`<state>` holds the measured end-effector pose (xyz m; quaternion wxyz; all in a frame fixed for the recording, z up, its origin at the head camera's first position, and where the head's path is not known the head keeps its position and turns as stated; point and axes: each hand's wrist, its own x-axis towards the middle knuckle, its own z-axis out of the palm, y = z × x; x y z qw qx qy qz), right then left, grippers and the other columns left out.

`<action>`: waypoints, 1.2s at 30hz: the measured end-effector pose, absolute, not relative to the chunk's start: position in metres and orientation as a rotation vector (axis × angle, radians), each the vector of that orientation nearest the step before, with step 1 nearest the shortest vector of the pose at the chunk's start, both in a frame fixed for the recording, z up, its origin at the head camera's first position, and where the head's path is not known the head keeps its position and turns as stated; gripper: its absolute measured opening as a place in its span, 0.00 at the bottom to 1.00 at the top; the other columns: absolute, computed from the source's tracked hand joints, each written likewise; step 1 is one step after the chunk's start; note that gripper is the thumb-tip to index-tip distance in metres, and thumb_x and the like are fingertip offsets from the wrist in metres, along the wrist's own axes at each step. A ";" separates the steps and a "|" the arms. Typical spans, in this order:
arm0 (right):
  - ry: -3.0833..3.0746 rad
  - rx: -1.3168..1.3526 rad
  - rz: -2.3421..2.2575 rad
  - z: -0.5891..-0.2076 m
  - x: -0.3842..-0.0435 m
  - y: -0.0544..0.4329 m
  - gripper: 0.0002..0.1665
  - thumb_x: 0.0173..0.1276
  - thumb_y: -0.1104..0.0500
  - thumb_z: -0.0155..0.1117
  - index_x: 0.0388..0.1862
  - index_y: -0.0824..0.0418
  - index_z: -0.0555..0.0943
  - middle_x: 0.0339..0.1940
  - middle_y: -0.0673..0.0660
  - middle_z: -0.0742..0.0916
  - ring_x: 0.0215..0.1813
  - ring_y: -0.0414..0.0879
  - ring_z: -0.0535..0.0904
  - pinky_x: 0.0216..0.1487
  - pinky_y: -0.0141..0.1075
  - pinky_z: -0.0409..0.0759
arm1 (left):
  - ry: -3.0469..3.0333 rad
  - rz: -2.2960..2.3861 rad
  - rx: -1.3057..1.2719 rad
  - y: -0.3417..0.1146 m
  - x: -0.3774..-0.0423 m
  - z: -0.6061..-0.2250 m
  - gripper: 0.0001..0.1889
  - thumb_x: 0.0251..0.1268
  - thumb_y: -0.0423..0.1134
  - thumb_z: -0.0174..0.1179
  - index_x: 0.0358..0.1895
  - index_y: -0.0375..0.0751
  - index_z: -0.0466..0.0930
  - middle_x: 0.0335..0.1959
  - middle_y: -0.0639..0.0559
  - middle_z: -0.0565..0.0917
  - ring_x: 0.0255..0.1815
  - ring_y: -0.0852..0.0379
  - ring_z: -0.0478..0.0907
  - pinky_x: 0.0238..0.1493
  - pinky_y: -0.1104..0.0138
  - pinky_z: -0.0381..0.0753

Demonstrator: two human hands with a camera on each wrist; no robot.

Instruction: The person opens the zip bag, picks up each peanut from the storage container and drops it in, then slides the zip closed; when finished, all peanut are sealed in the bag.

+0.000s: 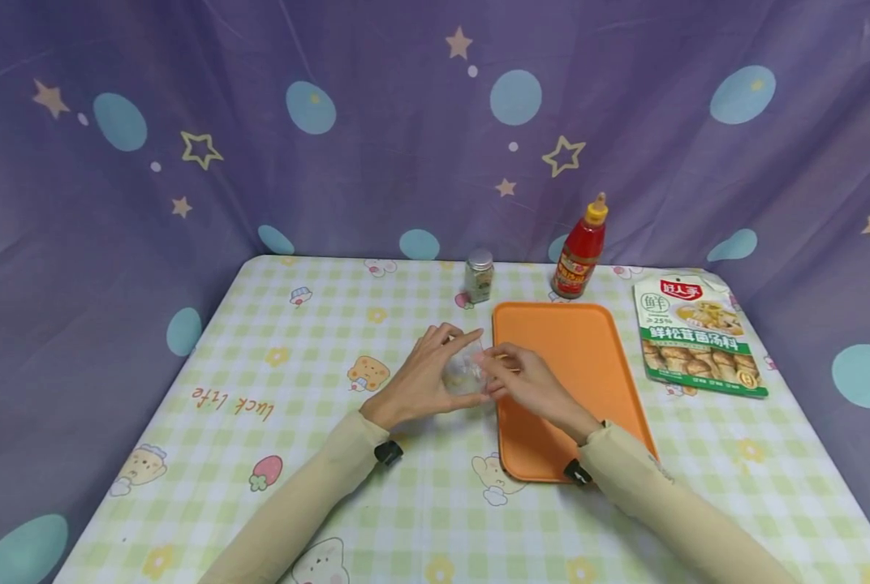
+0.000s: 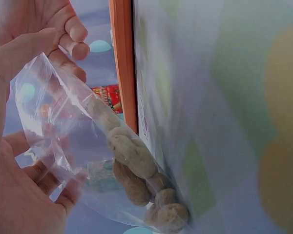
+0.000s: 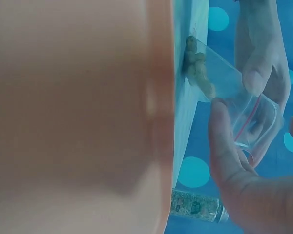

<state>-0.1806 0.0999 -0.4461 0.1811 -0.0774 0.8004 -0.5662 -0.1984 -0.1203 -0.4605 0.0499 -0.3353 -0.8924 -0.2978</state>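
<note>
A clear zip bag (image 2: 63,112) with a pinkish-red zip line stands between both hands, left of the orange tray. Several unshelled peanuts (image 2: 132,153) lie in its lower part, near the tabletop. My left hand (image 1: 425,377) holds the bag from the left, thumb on the near side and fingers on the far side. From the right, my right hand (image 1: 523,380) pinches the bag near its zip edge, above the tray's left rim. In the right wrist view the right thumb (image 3: 223,131) lies against the plastic; some fingertips are hidden behind it.
The orange tray (image 1: 570,349) lies just right of the bag. Behind it stand a seasoning jar (image 1: 479,277) with a grey lid and a red sauce bottle (image 1: 579,253) with a yellow cap. A green-and-white mushroom soup packet (image 1: 698,332) lies at the right on the checked tablecloth (image 1: 318,349).
</note>
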 end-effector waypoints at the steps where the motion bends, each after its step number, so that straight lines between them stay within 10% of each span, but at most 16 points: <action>1: 2.267 -0.213 -1.595 -0.446 -0.180 0.099 0.36 0.76 0.34 0.60 0.66 0.61 0.77 0.48 0.65 0.91 0.41 0.48 0.91 0.49 0.46 0.88 | -2.718 -0.913 -1.021 -0.120 -0.198 -0.461 0.52 0.51 0.62 0.78 0.80 0.50 0.67 0.60 0.48 0.76 0.58 0.56 0.68 0.63 0.53 0.69; 14: 2.345 -0.278 -1.642 -0.450 -0.183 0.096 0.11 0.74 0.64 0.60 0.53 0.66 0.81 0.43 0.63 0.91 0.35 0.44 0.87 0.43 0.46 0.88 | -2.780 -0.926 -1.033 -0.118 -0.198 -0.461 0.65 0.42 0.67 0.81 0.85 0.59 0.53 0.65 0.55 0.71 0.58 0.58 0.68 0.60 0.59 0.74; 23: 2.408 -0.387 -1.592 -0.452 -0.189 0.100 0.11 0.76 0.66 0.59 0.54 0.64 0.81 0.48 0.64 0.89 0.44 0.50 0.89 0.44 0.42 0.87 | -2.826 -1.172 -1.002 -0.131 -0.221 -0.454 0.25 0.84 0.55 0.49 0.73 0.49 0.75 0.58 0.53 0.83 0.57 0.55 0.81 0.60 0.55 0.81; 28: 2.456 -0.403 -1.563 -0.452 -0.192 0.106 0.10 0.79 0.63 0.58 0.53 0.63 0.82 0.51 0.64 0.88 0.53 0.56 0.88 0.46 0.40 0.85 | -2.862 -1.223 -1.049 -0.140 -0.235 -0.459 0.21 0.87 0.49 0.44 0.50 0.40 0.85 0.37 0.46 0.85 0.38 0.58 0.81 0.47 0.62 0.81; 36: 2.479 -0.456 -1.519 -0.454 -0.206 0.124 0.11 0.81 0.61 0.57 0.51 0.65 0.83 0.53 0.66 0.87 0.55 0.59 0.87 0.44 0.37 0.83 | -2.972 -1.183 -1.098 -0.152 -0.231 -0.468 0.17 0.85 0.45 0.49 0.42 0.40 0.85 0.27 0.54 0.78 0.27 0.62 0.69 0.36 0.68 0.71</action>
